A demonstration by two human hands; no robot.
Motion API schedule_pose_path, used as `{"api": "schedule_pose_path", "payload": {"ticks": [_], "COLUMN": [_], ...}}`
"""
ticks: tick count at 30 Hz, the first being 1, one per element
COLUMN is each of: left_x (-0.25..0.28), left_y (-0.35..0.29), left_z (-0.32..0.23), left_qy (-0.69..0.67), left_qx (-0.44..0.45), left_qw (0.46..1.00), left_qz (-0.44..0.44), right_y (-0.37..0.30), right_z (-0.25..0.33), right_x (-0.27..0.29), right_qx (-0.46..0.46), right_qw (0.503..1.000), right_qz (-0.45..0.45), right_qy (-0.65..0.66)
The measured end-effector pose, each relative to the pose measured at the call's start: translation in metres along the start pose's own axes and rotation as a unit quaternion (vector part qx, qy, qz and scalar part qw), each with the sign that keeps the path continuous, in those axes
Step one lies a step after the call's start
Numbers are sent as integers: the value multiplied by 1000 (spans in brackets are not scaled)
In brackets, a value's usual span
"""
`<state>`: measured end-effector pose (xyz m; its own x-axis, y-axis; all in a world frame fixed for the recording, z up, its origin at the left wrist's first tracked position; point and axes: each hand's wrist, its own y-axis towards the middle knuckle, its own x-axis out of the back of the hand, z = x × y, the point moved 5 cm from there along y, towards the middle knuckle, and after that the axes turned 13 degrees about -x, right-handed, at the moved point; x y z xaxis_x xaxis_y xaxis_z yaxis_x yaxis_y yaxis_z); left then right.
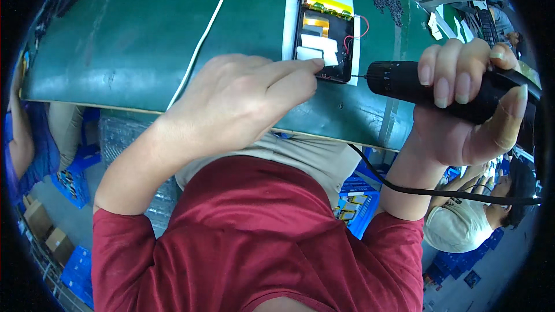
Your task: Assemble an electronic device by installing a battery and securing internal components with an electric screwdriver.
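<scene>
Screwdriver (399, 80), black, sits clasped in right hand (457, 81), bit (359, 75) near open device (341, 37) on green bench (144, 40), left hand (248, 95) at white pieces (319, 44) inside, hold unclear.

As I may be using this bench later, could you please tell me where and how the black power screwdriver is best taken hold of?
I'd grip the black power screwdriver by its thick body, coming from the right, as the right hand does. Its thin bit points left toward the opened device, so fingers wrapped behind the front collar should stay clear of the bit.
</scene>
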<state>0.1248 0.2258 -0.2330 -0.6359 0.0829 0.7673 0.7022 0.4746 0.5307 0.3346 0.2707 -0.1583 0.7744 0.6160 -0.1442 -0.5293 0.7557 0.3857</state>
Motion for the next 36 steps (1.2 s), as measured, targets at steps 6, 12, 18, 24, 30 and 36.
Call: {"api": "schedule_pose_path", "payload": {"ticks": [6,12,18,24,30,36], "left_x": [-4,-6,-7,-6,-8,-9], "left_y": [-1,-5,-3,-3,-3,-8], "left_z": [4,6,5,7,5,6], "left_qy": [-22,-21,-18,-11,-3,9], "left_qx": [2,16,10,34,7,7], "left_qw": [1000,999,1000,999,1000,1000], "left_qz": [-16,-20,-5,20,-5,-15], "right_y": [0,2,1,3,4,12], "right_z": [7,-8,-10,-15,-11,-19], "right_x": [-2,-1,-1,-1,-3,-11], "right_qx": [-21,-30,-25,-44,-53,-77], "right_qw": [999,999,999,997,995,990], "right_qz": [23,-11,-44,-63,-78,-60], "right_qy": [-27,-1,-11,-5,-28,-102]}}
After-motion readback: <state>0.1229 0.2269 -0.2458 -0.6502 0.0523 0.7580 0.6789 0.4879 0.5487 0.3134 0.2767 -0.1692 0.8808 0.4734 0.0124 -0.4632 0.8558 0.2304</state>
